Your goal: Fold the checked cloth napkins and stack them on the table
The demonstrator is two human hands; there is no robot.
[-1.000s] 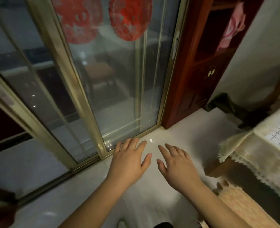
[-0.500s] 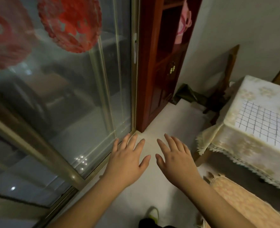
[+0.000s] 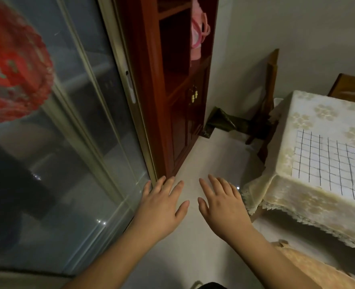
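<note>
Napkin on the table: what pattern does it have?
The napkin is white with a dark grid of thin lines, seen in the head view.

Both bare forearms are stretched out in front, left hand and right hand side by side, palms down, fingers straight and a bit spread, thumbs pointing toward each other, holding nothing.

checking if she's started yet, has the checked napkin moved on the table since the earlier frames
No. The checked napkin lies flat in the same place on the tablecloth; only the camera turned toward it. Left hand and right hand hover, empty.
</note>
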